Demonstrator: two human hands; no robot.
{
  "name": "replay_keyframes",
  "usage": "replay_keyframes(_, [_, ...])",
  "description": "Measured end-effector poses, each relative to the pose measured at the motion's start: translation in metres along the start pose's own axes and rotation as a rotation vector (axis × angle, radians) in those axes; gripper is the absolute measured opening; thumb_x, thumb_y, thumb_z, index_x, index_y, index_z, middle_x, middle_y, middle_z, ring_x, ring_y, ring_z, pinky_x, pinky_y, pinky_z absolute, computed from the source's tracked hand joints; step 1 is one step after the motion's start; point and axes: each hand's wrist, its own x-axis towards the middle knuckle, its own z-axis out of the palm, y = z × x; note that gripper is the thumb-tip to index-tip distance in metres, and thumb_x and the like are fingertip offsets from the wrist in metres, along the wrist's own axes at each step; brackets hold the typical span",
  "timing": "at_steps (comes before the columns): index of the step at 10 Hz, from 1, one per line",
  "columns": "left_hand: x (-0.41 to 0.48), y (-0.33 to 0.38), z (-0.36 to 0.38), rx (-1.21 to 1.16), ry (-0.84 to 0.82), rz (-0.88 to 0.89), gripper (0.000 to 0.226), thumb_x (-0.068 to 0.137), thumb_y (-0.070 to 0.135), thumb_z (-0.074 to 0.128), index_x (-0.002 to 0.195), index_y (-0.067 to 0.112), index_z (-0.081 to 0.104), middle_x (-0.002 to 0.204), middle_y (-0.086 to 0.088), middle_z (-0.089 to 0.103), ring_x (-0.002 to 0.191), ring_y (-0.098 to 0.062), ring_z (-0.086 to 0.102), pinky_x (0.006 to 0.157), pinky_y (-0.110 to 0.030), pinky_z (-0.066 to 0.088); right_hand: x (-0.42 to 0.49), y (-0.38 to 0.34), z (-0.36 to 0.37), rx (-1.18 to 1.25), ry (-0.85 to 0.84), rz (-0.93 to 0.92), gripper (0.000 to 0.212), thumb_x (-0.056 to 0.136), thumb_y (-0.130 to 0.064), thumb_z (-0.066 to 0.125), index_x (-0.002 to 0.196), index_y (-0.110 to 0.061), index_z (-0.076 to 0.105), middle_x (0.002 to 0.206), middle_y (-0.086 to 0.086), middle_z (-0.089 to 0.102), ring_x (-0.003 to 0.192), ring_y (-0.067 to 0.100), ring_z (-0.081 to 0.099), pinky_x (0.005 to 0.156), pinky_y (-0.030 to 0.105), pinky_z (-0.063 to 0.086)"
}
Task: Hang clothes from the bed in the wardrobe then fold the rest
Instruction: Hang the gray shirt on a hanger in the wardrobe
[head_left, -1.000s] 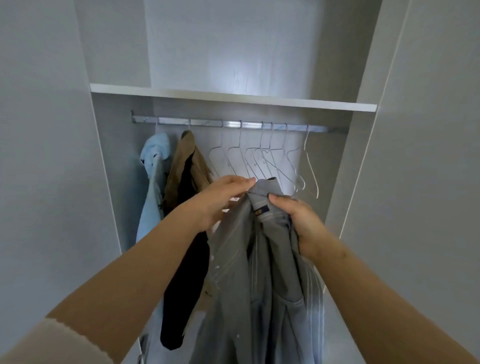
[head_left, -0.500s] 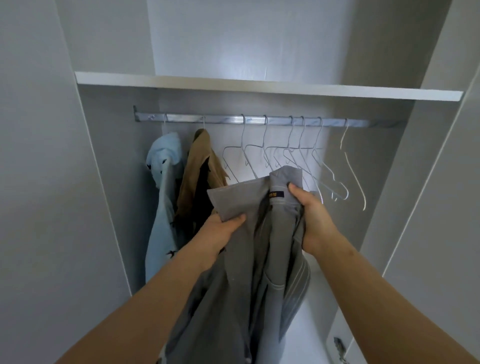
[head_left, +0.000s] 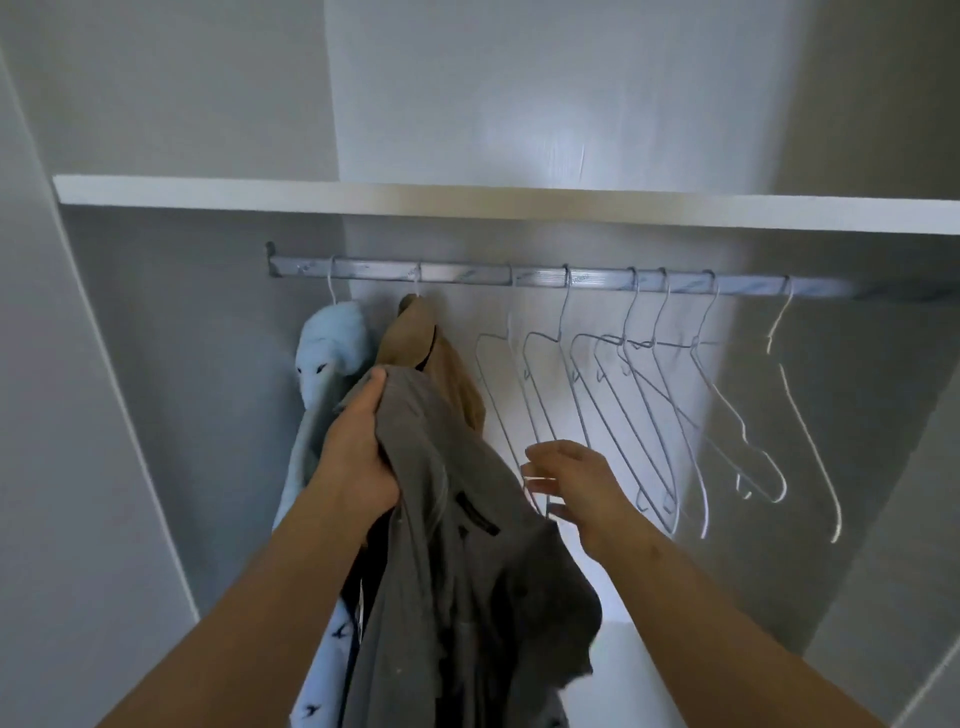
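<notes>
Left hand (head_left: 358, 457) gripping bunched, crumpled grey shirt (head_left: 457, 571), right hand (head_left: 576, 486) fingers spread, possibly touching wire hanger (head_left: 524, 415).

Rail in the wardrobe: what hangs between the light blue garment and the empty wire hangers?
A tan garment hangs there, as the head view shows.
</notes>
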Motion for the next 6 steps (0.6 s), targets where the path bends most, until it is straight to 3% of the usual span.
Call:
replay_keyframes(1, [0.011,-0.008,0.008,0.147,0.033,0.081,0.029,0.094,0.041,0.045,0.099,0.016,0.059,0.075,-0.004,0.071,0.064,-0.017,0.068,0.055,-0.029,0.054,0.029,-0.006,0.001,-0.165,0.132,-0.211,0.01,0.092,-0.016,0.054,0.085,-0.022,0.057,0.106,0.009,0.061,0.083,0.014,0.058,0.07,0.021,0.048])
replay_keyframes(2, [0.018,-0.008,0.008,0.15,0.031,0.058,0.031,0.096,0.039,0.039,0.093,0.015,0.058,0.065,-0.004,0.071,0.057,-0.015,0.069,0.049,-0.027,0.052,0.059,0.0,0.012,-0.395,0.162,-0.23,0.036,0.092,-0.021,0.054,0.127,-0.013,0.049,0.13,0.013,0.049,0.112,0.027,0.053,0.093,0.034,0.046])
replay_keyframes(3, [0.022,0.003,0.0,0.192,0.057,0.058,0.033,0.096,0.04,0.039,0.089,0.014,0.059,0.064,-0.002,0.072,0.056,-0.013,0.069,0.051,-0.026,0.052,0.083,0.008,0.025,-0.429,0.051,-0.011,0.055,0.094,-0.016,0.05,0.142,-0.004,0.025,0.135,0.02,0.044,0.118,0.034,0.049,0.091,0.037,0.043])
replay_keyframes(4, [0.025,0.011,-0.005,0.289,0.1,0.092,0.027,0.094,0.038,0.046,0.093,0.014,0.059,0.071,0.001,0.072,0.055,-0.014,0.068,0.048,-0.024,0.054,0.097,0.006,0.029,-0.197,0.023,0.089,0.036,0.094,-0.004,0.045,0.129,0.002,0.042,0.115,0.024,0.056,0.084,0.028,0.057,0.07,0.034,0.048])
replay_keyframes(5, [0.025,0.017,-0.008,0.352,0.157,0.154,0.026,0.091,0.037,0.051,0.09,0.012,0.059,0.063,0.004,0.067,0.052,-0.012,0.064,0.05,-0.024,0.054,0.104,-0.004,0.033,-0.118,0.155,-0.04,0.018,0.095,-0.004,0.043,0.086,0.001,0.058,0.073,0.013,0.054,0.055,0.017,0.042,0.048,0.024,0.033])
replay_keyframes(6, [0.025,0.019,-0.011,0.354,0.159,0.144,0.02,0.092,0.036,0.051,0.089,0.018,0.059,0.065,0.001,0.065,0.056,-0.012,0.063,0.052,-0.025,0.054,0.095,-0.024,0.039,-0.016,0.192,-0.028,0.035,0.095,-0.004,0.045,0.061,-0.008,0.046,0.059,0.005,0.042,0.05,0.015,0.036,0.046,0.024,0.03])
